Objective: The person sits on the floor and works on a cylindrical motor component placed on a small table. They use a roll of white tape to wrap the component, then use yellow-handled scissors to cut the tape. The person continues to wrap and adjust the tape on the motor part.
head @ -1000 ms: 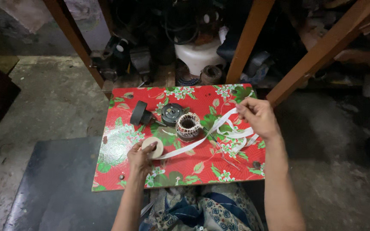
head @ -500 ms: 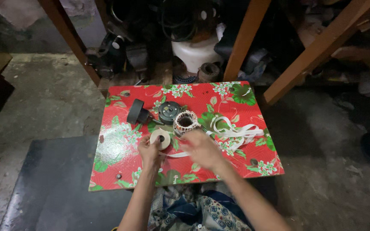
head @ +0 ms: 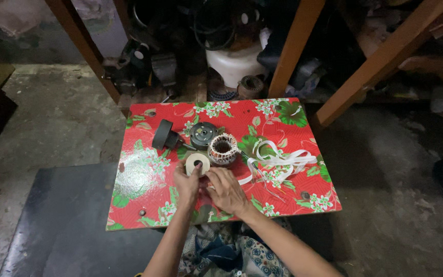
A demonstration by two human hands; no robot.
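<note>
A roll of white tape (head: 197,164) lies flat near the front middle of a low table covered in red floral oilcloth (head: 144,177), its dark core hole facing up. The left hand (head: 187,183) holds the roll at its near edge, fingertips on the rim; how much of the roll the fingers hide is hard to judge. The right hand (head: 226,189) lies just beside it, fingers curled and pressed down on the cloth; whether it pinches the tape's end cannot be made out. A loose tangle of white tape (head: 278,160) trails off to the right. Just behind the roll stands a wound motor stator (head: 223,149), with a round grey motor housing (head: 203,135) and a black cylindrical part (head: 163,136) farther left. Dim shelves of clutter behind are indistinct.
</note>
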